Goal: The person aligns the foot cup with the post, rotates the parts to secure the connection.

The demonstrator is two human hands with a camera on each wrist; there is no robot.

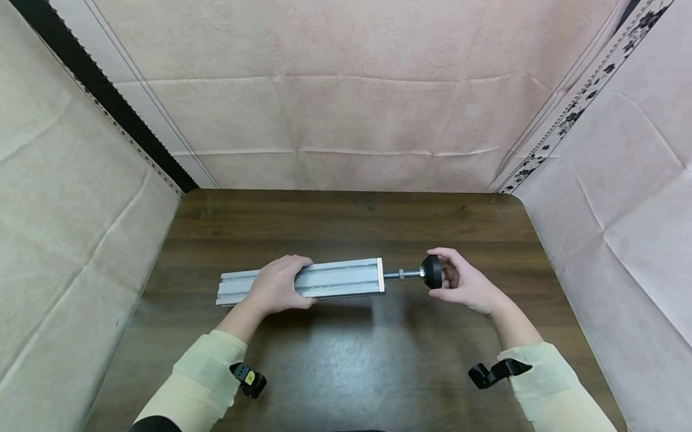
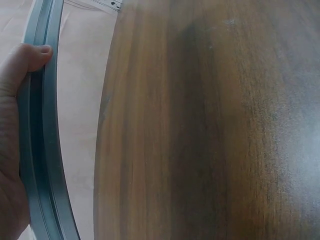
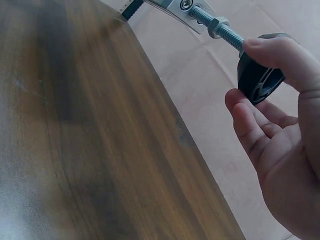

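Observation:
A silver aluminium profile (image 1: 342, 278) with long grooves lies crosswise in the head view, held above the wooden table. My left hand (image 1: 280, 284) grips it left of its middle, thumb on the near side and fingers over the far side. From the plate on its right end runs a threaded rod (image 3: 230, 36) carrying a nut (image 3: 218, 27). A round black levelling foot (image 1: 432, 272) sits at the rod's outer end. My right hand (image 1: 463, 280) pinches that foot by its rim between thumb and fingers; its hollow underside faces the palm in the right wrist view.
The brown wooden table (image 1: 335, 223) has rounded corners. Pale cloth (image 1: 342, 114) hangs behind it, with more cloth on the left and right. Each forearm carries a black wrist camera (image 1: 250, 379) over a light sleeve.

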